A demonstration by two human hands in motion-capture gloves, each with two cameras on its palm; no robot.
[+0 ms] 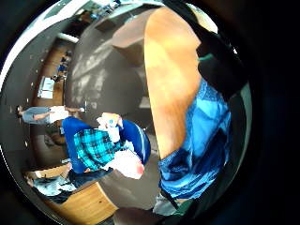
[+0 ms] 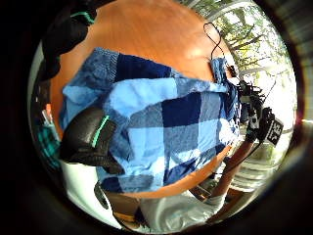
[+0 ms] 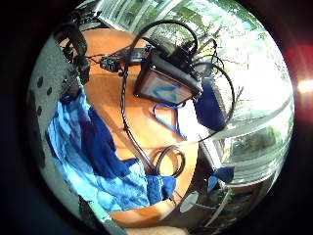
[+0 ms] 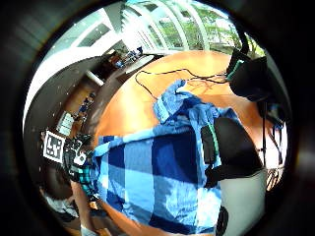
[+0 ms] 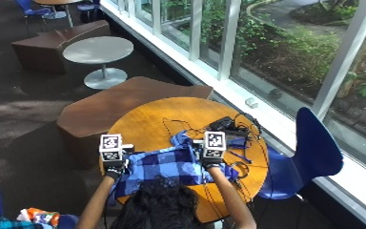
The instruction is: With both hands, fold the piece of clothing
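Note:
A blue plaid garment [image 5: 164, 164] lies spread on the near part of a round wooden table [image 5: 151, 117], with one bunched end [image 5: 182, 140] pointing toward the table's middle. My left hand [image 5: 113, 171] is at the garment's left edge, and its gloved fingers [image 2: 88, 139] curl over the cloth [image 2: 171, 122]. At the garment's right edge my right hand [image 5: 209, 166] grips the cloth [image 4: 147, 167], its fingers [image 4: 229, 147] curled over the fabric. Between the hands the cloth lies mostly flat.
A black device [image 5: 224, 125] with several cables [image 3: 129, 127] lies on the table's far right, close to the garment. A blue chair [image 5: 310, 148] stands to the right and a brown bench [image 5: 126, 102] curves behind the table. Another blue chair [image 1: 136, 136] holds piled clothes.

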